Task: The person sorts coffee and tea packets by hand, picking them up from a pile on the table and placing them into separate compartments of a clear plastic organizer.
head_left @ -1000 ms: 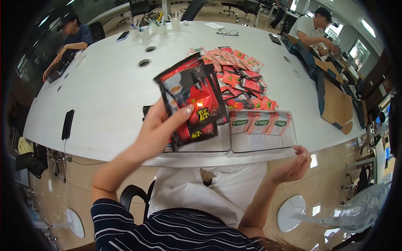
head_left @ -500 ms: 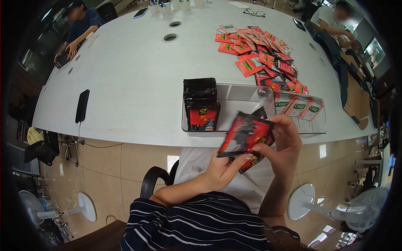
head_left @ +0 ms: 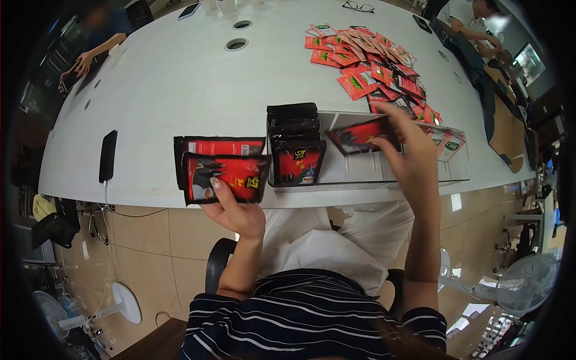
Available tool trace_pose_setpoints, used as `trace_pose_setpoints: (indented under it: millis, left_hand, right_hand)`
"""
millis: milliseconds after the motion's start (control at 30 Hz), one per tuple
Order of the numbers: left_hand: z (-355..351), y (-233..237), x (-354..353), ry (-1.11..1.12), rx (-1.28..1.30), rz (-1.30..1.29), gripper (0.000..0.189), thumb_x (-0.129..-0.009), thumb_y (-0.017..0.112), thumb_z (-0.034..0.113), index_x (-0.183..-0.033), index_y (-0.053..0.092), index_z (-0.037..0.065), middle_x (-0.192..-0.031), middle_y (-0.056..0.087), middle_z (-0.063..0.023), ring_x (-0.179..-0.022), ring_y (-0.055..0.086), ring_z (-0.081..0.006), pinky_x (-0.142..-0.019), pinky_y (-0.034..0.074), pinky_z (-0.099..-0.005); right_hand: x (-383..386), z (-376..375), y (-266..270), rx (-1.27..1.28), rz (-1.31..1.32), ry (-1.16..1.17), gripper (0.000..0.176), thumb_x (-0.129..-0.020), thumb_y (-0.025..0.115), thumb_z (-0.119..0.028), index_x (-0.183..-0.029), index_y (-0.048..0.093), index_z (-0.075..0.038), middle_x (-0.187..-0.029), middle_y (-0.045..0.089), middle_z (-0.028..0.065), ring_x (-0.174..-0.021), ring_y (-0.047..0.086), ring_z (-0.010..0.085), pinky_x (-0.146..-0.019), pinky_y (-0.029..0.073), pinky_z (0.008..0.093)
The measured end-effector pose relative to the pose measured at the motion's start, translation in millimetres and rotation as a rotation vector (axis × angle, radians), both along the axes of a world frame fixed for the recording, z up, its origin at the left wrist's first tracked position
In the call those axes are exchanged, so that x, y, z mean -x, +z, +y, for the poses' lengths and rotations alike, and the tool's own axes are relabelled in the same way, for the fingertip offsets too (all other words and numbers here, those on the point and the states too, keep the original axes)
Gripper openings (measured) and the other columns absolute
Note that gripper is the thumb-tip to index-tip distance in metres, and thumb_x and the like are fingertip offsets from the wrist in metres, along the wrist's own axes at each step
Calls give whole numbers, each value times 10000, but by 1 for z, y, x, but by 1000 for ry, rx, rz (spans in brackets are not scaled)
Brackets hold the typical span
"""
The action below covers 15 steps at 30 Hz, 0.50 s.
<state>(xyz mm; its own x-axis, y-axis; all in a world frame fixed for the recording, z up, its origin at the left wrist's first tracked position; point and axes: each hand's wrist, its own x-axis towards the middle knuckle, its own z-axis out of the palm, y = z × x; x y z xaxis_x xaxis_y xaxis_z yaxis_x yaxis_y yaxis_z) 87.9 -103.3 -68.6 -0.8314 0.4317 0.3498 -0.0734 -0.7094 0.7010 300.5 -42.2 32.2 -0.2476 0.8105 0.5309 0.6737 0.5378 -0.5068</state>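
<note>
Red-and-black foil sachet point(head_left: 360, 135): one flat, glossy packet, held nearly level at the middle section of the clear plastic organiser tray point(head_left: 372, 175). Whether it touches a tray wall cannot be told.
Right hand point(head_left: 414, 159): grasping that sachet by its near end, fingers pinched, forearm reaching out over the table edge.
Left hand point(head_left: 237, 210): closed on a fanned pair of matching sachets point(head_left: 222, 171), thumb across the front one. It is at the table edge, left of the tray and apart from it.
Tray, left section: row of upright dark sachets point(head_left: 297, 157), packed front to back, printed faces toward the wearer.
Tray, right section: pale sachets with green labels point(head_left: 451, 146), leaning, partly hidden behind the reaching hand.
Beyond tray: loose pile of red sachets point(head_left: 372, 66), overlapping at all angles on the white table point(head_left: 180, 90).
Materials: the sachets are thin laminated foil, slick and shiny, rectangular with sealed flat edges, and bend easily. The tray is rigid and see-through with straight thin dividers. The tabletop is smooth and matt.
Handling (judgement): slick foil slips, so a pinch on the sealed end is surer than one on the filled middle. A packet would sit best turned upright, print to the front like the row beside it, and lowered clear of the divider edges so a corner does not catch. The fanned pair is best kept squared under the thumb.
Surroundings: black phone point(head_left: 108, 156) near the left table edge; another person's hand point(head_left: 84, 63) at the far left; a second seated person point(head_left: 474, 15) at the far right corner.
</note>
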Motion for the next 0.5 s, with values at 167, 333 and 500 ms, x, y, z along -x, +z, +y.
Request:
trace_pose_setpoints:
  millis: [167, 333, 500]
  left_hand:
    - [16, 0, 3, -123, 45, -84, 217, -940, 485, 149, -1088, 441, -4, -1045, 558, -109, -903, 562, -127, -783, 479, -274]
    - [17, -2, 6, -178, 39, -145, 248, -944, 479, 149, -1136, 424, 4, -1066, 555, -106, -911, 570, -131, -787, 489, -290]
    - [16, -6, 6, -201, 52, -99, 244, -945, 473, 141, -1135, 417, 0, -1055, 560, -106, -900, 575, -129, -782, 489, -285]
  right_hand:
    - [16, 24, -3, -87, -354, 124, 329, -699, 680, -60, -1011, 575, -76, -800, 594, 73, -815, 530, 237, -708, 441, 353]
    - [24, 41, -3, -113, -362, 161, 312, -667, 716, -70, -924, 539, -71, -884, 564, 62, -832, 515, 236, -717, 430, 352]
    - [33, 46, -8, -110, -376, 129, 402, -624, 760, -93, -935, 505, -81, -925, 539, 56, -855, 516, 241, -724, 419, 357]
